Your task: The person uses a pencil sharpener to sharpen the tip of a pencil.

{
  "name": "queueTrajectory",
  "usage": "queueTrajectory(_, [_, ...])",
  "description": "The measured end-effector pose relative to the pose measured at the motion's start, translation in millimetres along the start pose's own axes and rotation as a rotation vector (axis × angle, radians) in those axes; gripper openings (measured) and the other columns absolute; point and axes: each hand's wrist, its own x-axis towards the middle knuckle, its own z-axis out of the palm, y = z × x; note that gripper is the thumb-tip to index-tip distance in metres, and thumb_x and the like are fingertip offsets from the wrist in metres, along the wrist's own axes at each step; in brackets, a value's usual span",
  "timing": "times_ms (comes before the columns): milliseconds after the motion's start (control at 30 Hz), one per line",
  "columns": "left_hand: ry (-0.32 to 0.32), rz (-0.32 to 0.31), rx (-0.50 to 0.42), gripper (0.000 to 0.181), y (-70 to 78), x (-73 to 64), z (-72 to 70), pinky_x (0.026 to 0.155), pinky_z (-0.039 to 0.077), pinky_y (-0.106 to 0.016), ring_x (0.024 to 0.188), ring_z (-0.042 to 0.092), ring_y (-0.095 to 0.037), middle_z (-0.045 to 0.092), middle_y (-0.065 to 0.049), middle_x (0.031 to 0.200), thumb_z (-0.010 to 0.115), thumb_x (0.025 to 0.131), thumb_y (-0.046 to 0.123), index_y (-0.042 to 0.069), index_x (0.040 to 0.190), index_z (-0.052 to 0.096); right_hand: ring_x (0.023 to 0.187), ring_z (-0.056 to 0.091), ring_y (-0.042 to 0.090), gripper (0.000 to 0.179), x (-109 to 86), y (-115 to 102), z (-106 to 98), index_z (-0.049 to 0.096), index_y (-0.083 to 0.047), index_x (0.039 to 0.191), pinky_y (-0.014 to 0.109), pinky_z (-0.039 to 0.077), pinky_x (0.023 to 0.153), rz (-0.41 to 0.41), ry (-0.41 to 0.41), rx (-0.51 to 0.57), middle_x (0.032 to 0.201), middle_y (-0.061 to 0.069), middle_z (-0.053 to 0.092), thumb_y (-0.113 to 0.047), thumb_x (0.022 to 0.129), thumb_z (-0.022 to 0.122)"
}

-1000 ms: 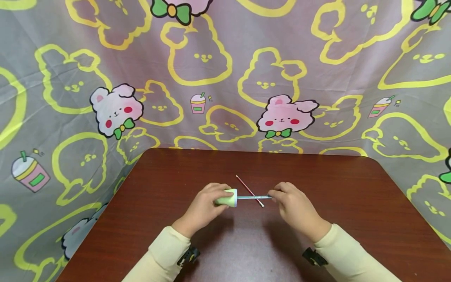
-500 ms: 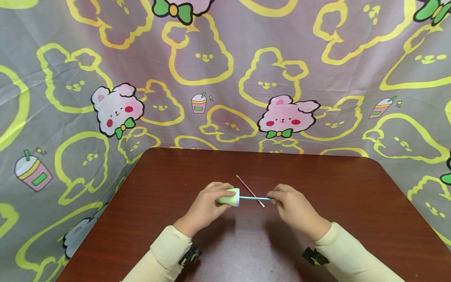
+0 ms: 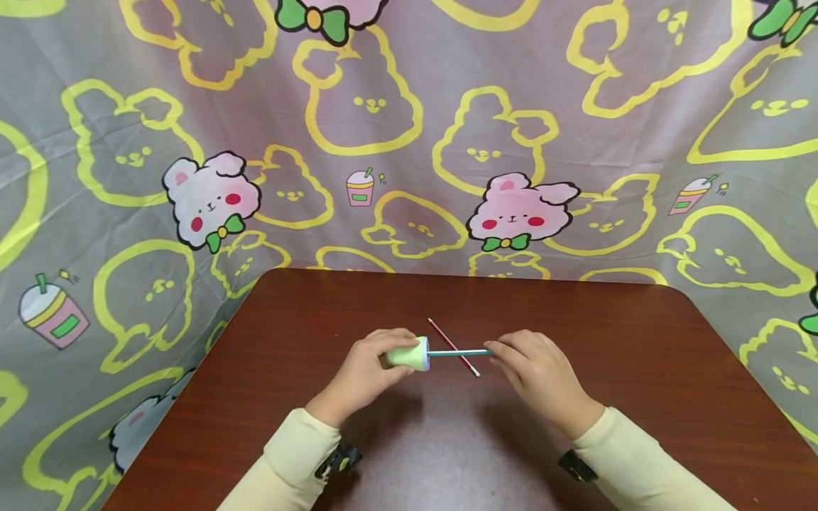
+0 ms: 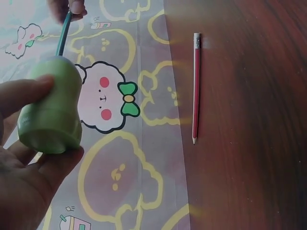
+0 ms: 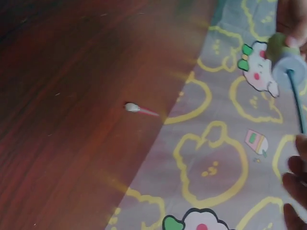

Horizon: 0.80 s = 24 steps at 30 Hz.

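In the head view my left hand (image 3: 364,369) grips a light green, waisted pencil sharpener (image 3: 405,354) with a pale lilac end face, held on its side above the table. A teal pencil (image 3: 456,353) runs straight into the hole in that face. At the pencil's other end, the fingertips of my right hand (image 3: 537,369) pinch it. From the left wrist, the sharpener (image 4: 55,103) shows between thumb and fingers, its rounded base towards the camera. The right wrist view catches the pencil (image 5: 297,103) entering the end face; the pencil's tip is hidden inside.
A red-and-white striped pencil (image 3: 441,332) with a white eraser lies slantwise on the brown wooden table (image 3: 319,312), beyond and beneath the teal one. Patterned cloth (image 3: 396,128) hangs along the table's far and side edges. Dark straps (image 3: 339,460) sit at both wrists.
The sharpener and pencil shift slightly right, then back left. The pencil's right end now tilts a little upward. My left thumb and fingers spread wider on the sharpener; the right fingers have straightened somewhat.
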Motion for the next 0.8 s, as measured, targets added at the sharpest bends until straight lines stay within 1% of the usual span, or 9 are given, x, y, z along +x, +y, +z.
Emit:
queueTrajectory(67, [-0.025,-0.034,-0.028,0.038,1.1,0.0,-2.4,0.081,0.051,-0.026,0.108,0.06,-0.026,0.068,-0.008,0.115,0.08,0.072,-0.002,0.003,0.108,0.072,0.076,0.059,0.019,0.036,0.4,0.6,2.3,0.071,-0.005,0.097,0.037,0.048,0.065,-0.046,0.044,-0.006,0.087,0.001,0.064,-0.028,0.104,0.044])
queueTrajectory(267, [-0.074,-0.096,-0.078,0.038,3.2,1.4,-6.2,0.081,0.051,-0.031,0.107,0.06,-0.025,0.066,-0.009,0.118,0.079,0.073,-0.002,0.003,0.11,0.071,0.07,0.058,0.018,0.029,1.0,0.6,7.9,0.069,-0.004,0.092,0.033,0.048,0.059,-0.107,0.117,-0.011,0.081,0.001,0.063,-0.022,0.102,0.048])
queueTrajectory(367, [-0.073,-0.09,-0.082,0.038,3.0,1.6,-5.6,0.082,0.051,-0.029,0.108,0.06,-0.026,0.066,-0.01,0.118,0.079,0.073,-0.002,0.003,0.11,0.071,0.065,0.058,0.017,0.028,1.4,0.6,8.6,0.069,-0.003,0.09,0.032,0.048,0.056,-0.113,0.131,0.003,0.078,0.001,0.064,-0.02,0.101,0.05])
queueTrajectory(500, [-0.056,-0.039,-0.046,0.038,0.9,1.4,-3.9,0.079,0.051,-0.024,0.109,0.06,-0.026,0.067,-0.009,0.116,0.079,0.072,-0.003,0.002,0.109,0.072,0.061,0.058,0.013,0.036,1.7,-0.9,5.9,0.07,-0.004,0.088,0.03,0.048,0.054,-0.041,0.054,0.044,0.073,0.0,0.065,-0.027,0.102,0.047])
queueTrajectory(567, [-0.046,0.016,-0.008,0.038,-0.6,1.3,-3.2,0.076,0.051,-0.024,0.109,0.06,-0.027,0.068,-0.01,0.115,0.08,0.071,-0.004,0.002,0.109,0.072,0.061,0.057,0.009,0.034,2.7,-2.4,2.7,0.072,-0.006,0.087,0.028,0.048,0.054,0.057,-0.054,0.093,0.073,-0.002,0.066,-0.029,0.101,0.05])
queueTrajectory(600, [-0.045,0.045,0.017,0.038,-1.1,1.4,-2.7,0.076,0.052,-0.023,0.109,0.06,-0.027,0.068,-0.01,0.115,0.08,0.071,-0.004,0.001,0.108,0.073,0.062,0.057,0.006,0.03,4.3,-3.4,-0.2,0.073,-0.007,0.089,0.026,0.048,0.055,0.135,-0.14,0.149,0.075,-0.003,0.068,-0.027,0.099,0.054])
queueTrajectory(667, [-0.045,0.106,0.077,0.037,-1.6,1.3,-1.9,0.074,0.053,-0.022,0.11,0.059,-0.028,0.068,-0.011,0.114,0.081,0.071,-0.004,0.001,0.107,0.073,0.061,0.056,0.006,0.023,8.9,-3.9,-6.1,0.073,-0.006,0.091,0.025,0.047,0.054,0.329,-0.347,0.354,0.073,-0.003,0.067,-0.022,0.097,0.058])
queueTrajectory(733, [-0.047,0.158,0.126,0.036,-1.2,1.1,-1.0,0.074,0.054,-0.022,0.111,0.059,-0.029,0.068,-0.012,0.114,0.081,0.071,-0.005,0.001,0.105,0.074,0.062,0.057,0.01,0.015,14.0,-2.8,-11.9,0.073,-0.003,0.095,0.027,0.05,0.056,0.574,-0.536,0.586,0.072,0.0,0.066,-0.014,0.093,0.063])
queueTrajectory(800, [-0.054,0.182,0.158,0.035,-1.0,0.5,-0.1,0.073,0.055,-0.022,0.112,0.058,-0.029,0.068,-0.012,0.115,0.08,0.071,-0.005,0.002,0.105,0.074,0.061,0.058,0.015,0.014,18.2,-0.8,-15.8,0.072,0.001,0.097,0.029,0.051,0.056,0.763,-0.653,0.744,0.069,0.002,0.063,-0.008,0.093,0.062])
